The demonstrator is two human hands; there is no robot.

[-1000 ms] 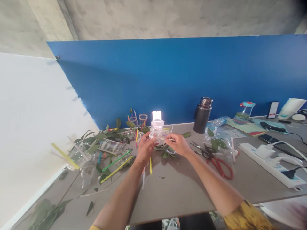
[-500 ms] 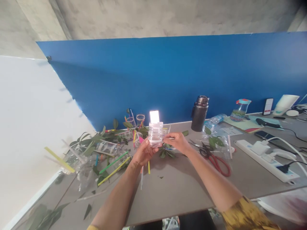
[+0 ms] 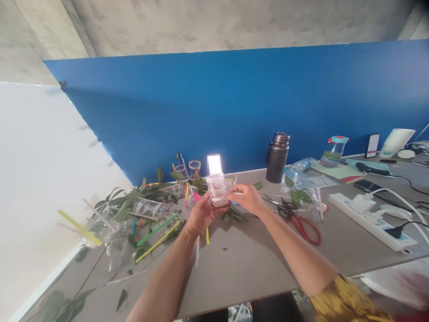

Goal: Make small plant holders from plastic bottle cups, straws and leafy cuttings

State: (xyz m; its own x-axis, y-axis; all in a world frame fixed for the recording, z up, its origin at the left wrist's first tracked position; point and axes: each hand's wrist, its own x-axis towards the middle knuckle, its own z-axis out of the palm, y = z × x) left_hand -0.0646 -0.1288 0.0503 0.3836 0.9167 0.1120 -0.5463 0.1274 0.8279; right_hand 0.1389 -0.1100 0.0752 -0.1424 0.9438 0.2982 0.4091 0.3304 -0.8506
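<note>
My left hand (image 3: pixel 203 215) is closed around the lower part of a clear ribbed piece of plastic bottle (image 3: pixel 217 190), held above the table. A pale band runs round the piece, which leans slightly to the left. At its right side, the fingertips of my right hand (image 3: pixel 246 197) pinch a thin white strip (image 3: pixel 238 193) against or close to the plastic; whether it is tape or a straw I cannot tell. Green leaves (image 3: pixel 233 213) lie just under the hands. A yellow straw (image 3: pixel 207 235) and a white one (image 3: pixel 197 251) stick out below my left hand.
Leaves, colored straws (image 3: pixel 157 229) and clear plastic pieces crowd the left. Red-handled scissors (image 3: pixel 303 228), a black flask (image 3: pixel 278 157) and a crumpled plastic bottle (image 3: pixel 300 167) are to the right. Farther right are a power strip (image 3: pixel 372 223), phone (image 3: pixel 382 193) and jug (image 3: pixel 334 152).
The bottle piece has tipped from upright to a slight leftward lean as my left hand turned it. My right fingers stay at its right side. The whole view has shifted slightly.
</note>
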